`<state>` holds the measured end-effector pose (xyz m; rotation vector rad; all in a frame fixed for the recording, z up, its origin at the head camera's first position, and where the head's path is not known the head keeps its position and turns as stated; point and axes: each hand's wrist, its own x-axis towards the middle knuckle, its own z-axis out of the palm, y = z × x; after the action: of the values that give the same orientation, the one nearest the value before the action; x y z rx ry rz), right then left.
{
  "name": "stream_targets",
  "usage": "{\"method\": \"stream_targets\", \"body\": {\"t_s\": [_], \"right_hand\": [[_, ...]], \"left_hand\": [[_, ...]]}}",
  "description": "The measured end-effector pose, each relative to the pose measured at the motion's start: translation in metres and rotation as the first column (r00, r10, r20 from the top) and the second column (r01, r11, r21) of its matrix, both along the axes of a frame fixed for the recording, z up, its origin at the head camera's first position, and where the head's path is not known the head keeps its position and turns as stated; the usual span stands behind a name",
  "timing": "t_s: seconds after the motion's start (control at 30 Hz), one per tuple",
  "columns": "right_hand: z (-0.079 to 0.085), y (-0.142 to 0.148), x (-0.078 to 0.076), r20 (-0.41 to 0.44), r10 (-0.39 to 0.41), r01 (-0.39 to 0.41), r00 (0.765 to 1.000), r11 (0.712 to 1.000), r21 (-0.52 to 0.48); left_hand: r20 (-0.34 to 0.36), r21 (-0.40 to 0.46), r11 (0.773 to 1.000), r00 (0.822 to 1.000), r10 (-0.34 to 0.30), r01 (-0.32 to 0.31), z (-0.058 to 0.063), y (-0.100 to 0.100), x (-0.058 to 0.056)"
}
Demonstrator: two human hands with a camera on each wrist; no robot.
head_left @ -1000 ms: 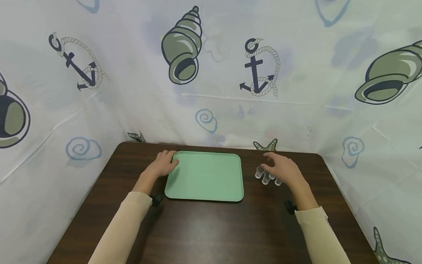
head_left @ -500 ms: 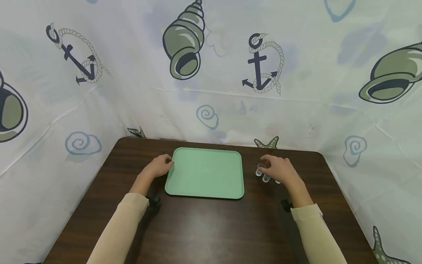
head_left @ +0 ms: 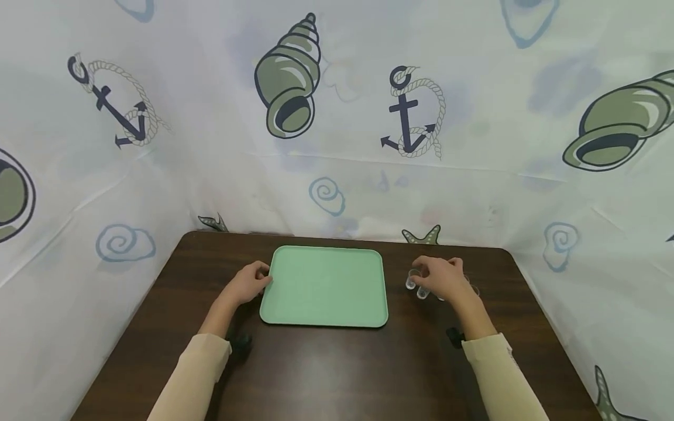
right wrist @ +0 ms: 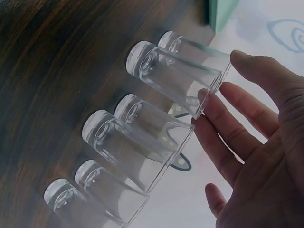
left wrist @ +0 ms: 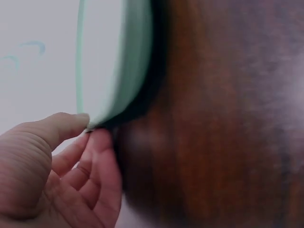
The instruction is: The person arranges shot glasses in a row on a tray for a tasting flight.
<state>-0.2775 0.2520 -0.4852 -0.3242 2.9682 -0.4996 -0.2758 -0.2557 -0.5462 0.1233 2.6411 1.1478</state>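
A: Right hand [right wrist: 266, 166]: released, thumb and fingers parted and loosely bent about the rims of the glasses [right wrist: 133, 149]; whether a fingertip touches one cannot be told. Left hand [head_left: 244, 285]: pinching the tray [head_left: 323, 286], thumb above the edge, fingers below.

B: How should the glasses handle?

A: Presumably light, stiff and brittle, with smooth sides that may slip under a hasty finger. Their weight probably sits low, in the thick bases, so each should stand steadily; set so close, however, one could knock its neighbour.

B: And the best hold?

A: Thumb and forefinger on opposite sides of one glass, just below its rim; those at the thumb's end of the group seem the easiest to part from the rest. The tray, likely light and rigid, suits the left hand's pinch.

B: Their appearance?

A: Glasses: clear, colourless, slim, upright on the table [head_left: 326, 374] below the right fingertips; six show in the right wrist view, in two rows, one of those farthest from the thumb cut off by the frame. Tray: pale green, flat, round-cornered, low-rimmed, extending from the left fingertips toward the right hand and stopping short of the glasses.
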Motion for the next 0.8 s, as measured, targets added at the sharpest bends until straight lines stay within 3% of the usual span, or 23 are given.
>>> {"method": "stream_targets", "body": {"t_s": [0.23,0.6,0.8], "right_hand": [[-0.006,0.0,-0.001,-0.016,-0.012,0.012,1.0,1.0,0.008],[-0.007,-0.007,-0.003,-0.038,-0.035,0.036,0.999,0.999,0.03],[-0.007,-0.006,-0.001,-0.033,-0.047,0.048,0.998,0.999,0.025]], "left_hand": [[-0.058,0.012,0.998,0.996,0.063,-0.063,-0.013,0.0,0.008],[-0.112,0.005,0.997,0.99,0.083,-0.083,-0.017,0.001,0.008],[-0.12,0.004,0.996,0.989,0.092,-0.092,-0.019,0.006,0.016]]}}
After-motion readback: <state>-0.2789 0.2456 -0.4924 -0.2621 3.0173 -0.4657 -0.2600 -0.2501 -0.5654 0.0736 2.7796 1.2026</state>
